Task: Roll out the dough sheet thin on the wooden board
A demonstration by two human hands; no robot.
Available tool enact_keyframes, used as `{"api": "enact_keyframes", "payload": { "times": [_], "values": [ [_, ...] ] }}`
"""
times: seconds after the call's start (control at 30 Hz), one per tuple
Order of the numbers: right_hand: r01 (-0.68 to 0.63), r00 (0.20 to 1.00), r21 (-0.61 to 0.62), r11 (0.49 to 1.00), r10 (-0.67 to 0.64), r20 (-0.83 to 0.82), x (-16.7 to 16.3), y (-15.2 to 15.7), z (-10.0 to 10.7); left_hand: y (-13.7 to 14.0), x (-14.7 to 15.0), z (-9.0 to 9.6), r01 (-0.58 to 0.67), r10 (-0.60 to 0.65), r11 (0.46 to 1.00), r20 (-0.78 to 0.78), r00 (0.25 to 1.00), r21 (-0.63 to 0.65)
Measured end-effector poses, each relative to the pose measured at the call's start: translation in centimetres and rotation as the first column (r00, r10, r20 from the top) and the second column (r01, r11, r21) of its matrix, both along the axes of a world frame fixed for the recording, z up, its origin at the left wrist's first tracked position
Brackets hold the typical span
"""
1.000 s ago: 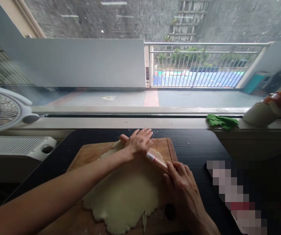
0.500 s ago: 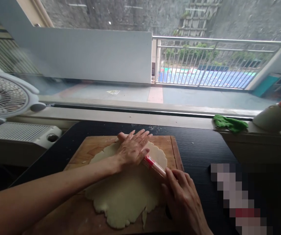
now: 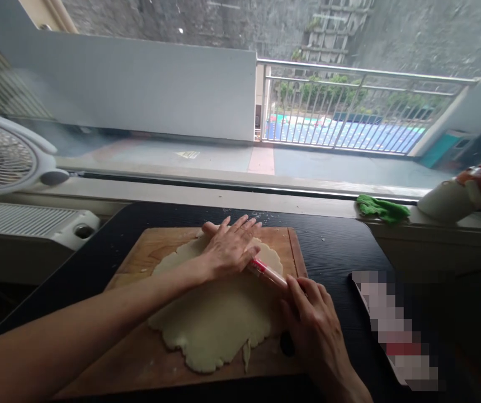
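While the pin (image 3: 272, 274) lies aslant, level pressure matters

As I watch from afar, my left grip (image 3: 232, 246) lies spread on the pin's far stretch, palm down; my right grip (image 3: 318, 313) curls round the near end, pinching it. The pin lies across the far part of the dough (image 3: 219, 319), itself flat on the board (image 3: 140, 254), on the table (image 3: 333, 240). To roll well, I'd load both ends alike, since a flat palm likely pushes harder than a curled hold. I'd leave the right grip loose enough for the pin to turn, and go lightly near the ragged edge, where the thin strip (image 3: 246, 355) could tear off.
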State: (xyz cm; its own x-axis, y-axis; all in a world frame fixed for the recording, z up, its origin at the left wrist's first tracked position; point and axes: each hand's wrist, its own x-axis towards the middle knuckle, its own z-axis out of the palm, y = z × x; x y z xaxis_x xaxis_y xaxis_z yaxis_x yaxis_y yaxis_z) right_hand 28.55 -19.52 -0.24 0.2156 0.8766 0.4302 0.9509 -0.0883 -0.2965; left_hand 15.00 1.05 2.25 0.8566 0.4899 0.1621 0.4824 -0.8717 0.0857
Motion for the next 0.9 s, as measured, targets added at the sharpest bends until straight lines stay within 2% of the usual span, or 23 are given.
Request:
{"api": "enact_keyframes", "payload": {
  "times": [0.07, 0.13, 0.23, 0.33, 0.4, 0.43, 0.5, 0.63, 0.7, 0.73, 0.8, 0.9],
  "values": [
    [-0.04, 0.999, 0.003, 0.999, 0.04, -0.01, -0.1, -0.2, -0.3, -0.8, -1.6, 0.1, 0.033, -0.033, 0.999, -0.015, 0.999, -0.001],
    [-0.048, 0.999, -0.011, 0.999, 0.048, -0.027, 0.2, -0.2, -0.4, -0.4, -1.0, 0.2, 0.029, -0.029, 1.0, -0.018, 0.999, -0.004],
    [0.028, 0.998, -0.039, 0.999, -0.03, -0.048, 1.3, 0.5, 0.0, 1.9, 3.8, 0.1, -0.026, 0.024, 0.998, -0.037, 0.999, -0.05],
    [0.132, 0.99, -0.078, 0.988, -0.135, -0.046, 2.3, 1.2, 0.9, 4.0, 9.4, 0.3, -0.137, 0.131, 0.983, -0.057, 0.99, -0.12],
    [0.155, 0.987, -0.1, 0.983, -0.159, -0.031, 2.4, 1.3, 1.2, 4.3, 10.9, 0.4, -0.233, 0.232, 0.964, -0.029, 0.972, -0.128],
    [0.155, 0.987, -0.098, 0.983, -0.157, -0.02, 2.4, 1.3, 1.2, 4.1, 10.7, 0.3, -0.268, 0.269, 0.955, -0.009, 0.963, -0.125],
    [0.127, 0.992, -0.094, 0.987, -0.128, -0.003, 2.1, 0.9, 0.9, 3.0, 8.0, 0.1, -0.286, 0.289, 0.952, 0.012, 0.957, -0.11],
    [0.005, 1.0, -0.078, 0.997, -0.005, 0.003, 1.5, -0.2, -0.1, -1.1, -1.1, -0.2, -0.182, 0.183, 0.983, 0.011, 0.983, -0.026],
    [-0.035, 0.999, -0.073, 0.997, 0.036, 0.001, 1.5, -0.4, -0.4, -2.5, -4.0, -0.2, -0.145, 0.145, 0.989, -0.014, 0.989, -0.005],
    [-0.041, 0.999, -0.073, 0.996, 0.041, -0.002, 1.6, -0.4, -0.4, -2.7, -4.5, -0.2, -0.148, 0.149, 0.989, -0.017, 0.989, 0.012],
    [-0.019, 1.0, -0.074, 0.997, 0.018, -0.01, 1.8, 0.0, -0.3, -1.8, -3.5, -0.2, -0.184, 0.184, 0.981, 0.005, 0.983, 0.064],
    [0.068, 0.997, -0.069, 0.995, -0.07, -0.021, 2.4, 1.1, 0.2, 1.5, 1.7, -0.1, -0.23, 0.227, 0.968, 0.039, 0.973, 0.096]
  ]
}}
